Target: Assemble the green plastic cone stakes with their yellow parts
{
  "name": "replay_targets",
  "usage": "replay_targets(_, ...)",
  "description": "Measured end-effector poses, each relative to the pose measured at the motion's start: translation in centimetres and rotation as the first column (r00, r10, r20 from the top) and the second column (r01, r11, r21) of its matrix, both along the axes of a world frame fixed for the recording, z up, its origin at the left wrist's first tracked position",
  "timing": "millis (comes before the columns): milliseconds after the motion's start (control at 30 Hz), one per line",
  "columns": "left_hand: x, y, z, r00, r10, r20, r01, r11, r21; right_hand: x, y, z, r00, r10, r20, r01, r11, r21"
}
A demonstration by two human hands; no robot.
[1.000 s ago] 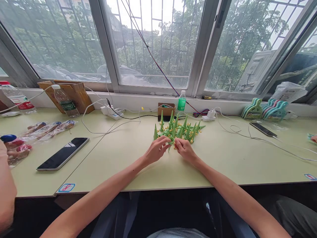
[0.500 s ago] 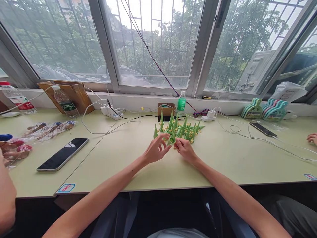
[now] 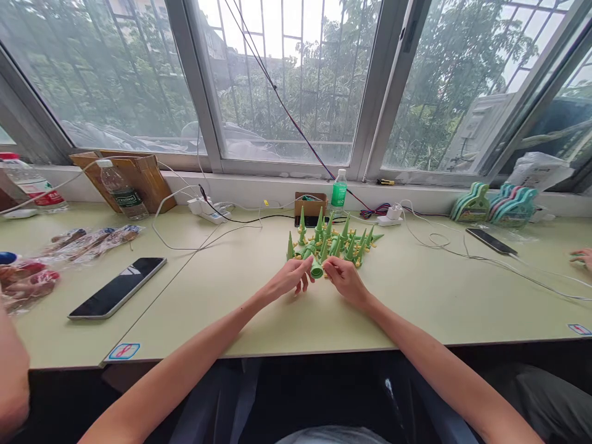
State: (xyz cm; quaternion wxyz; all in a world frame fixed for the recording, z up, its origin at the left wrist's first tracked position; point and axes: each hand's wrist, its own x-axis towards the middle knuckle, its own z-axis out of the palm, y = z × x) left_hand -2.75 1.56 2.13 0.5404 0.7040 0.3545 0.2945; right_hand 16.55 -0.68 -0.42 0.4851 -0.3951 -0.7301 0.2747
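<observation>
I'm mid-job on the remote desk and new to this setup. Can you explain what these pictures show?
There is no machine here: these are a person's bare left hand and right hand. Every picture comes from one camera worn on the head, looking forward and down. The left hand holds a green piece, its round open end facing the camera. The right hand is close beside it, its grip unclear. Just beyond are green pointed pieces, many upright. Elsewhere on the table lies a large phone. Another person's hand shows far right.

Bare forearms show, with a grey garment.
</observation>
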Motion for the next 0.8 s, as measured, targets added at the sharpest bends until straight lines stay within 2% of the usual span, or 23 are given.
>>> replay_targets(167, -0.3, -0.2, 0.2, 0.999, -0.045, 0.01, 0.045, 0.999, -0.021, 0.0, 0.1, -0.2, 0.999, 0.037, 0.03, -0.036, 0.999, -0.014)
replay_targets(367, -0.3, -0.2, -0.5, 1.0, -0.012, -0.028, 0.017, 0.985, 0.172, 0.0, 0.4, -0.7, 0.996, 0.022, 0.088, -0.023, 1.0, 0.012)
replay_targets(433, -0.1, -0.3, -0.8, 0.999, 0.024, -0.022, -0.016, 0.956, 0.293, 0.1, 0.4, -0.7, 0.994, 0.018, 0.108, -0.019, 1.0, 0.012)
replay_targets(567, 0.1, -0.2, -1.2, 0.997, 0.068, -0.029, -0.042, 0.846, 0.531, 0.0, 0.4, -0.5, 0.99, 0.012, 0.137, -0.012, 1.0, -0.002)
replay_targets(700, 0.1, 0.0, -1.4, 0.994, 0.093, -0.065, -0.033, 0.785, 0.619, -0.1, 0.5, -0.4, 0.993, -0.025, 0.118, 0.025, 1.0, 0.001)
replay_targets(800, 0.2, 0.2, -1.6, 0.983, 0.175, -0.052, -0.102, 0.763, 0.639, -0.2, 0.6, -0.5, 0.994, -0.072, 0.088, 0.072, 0.997, -0.001)
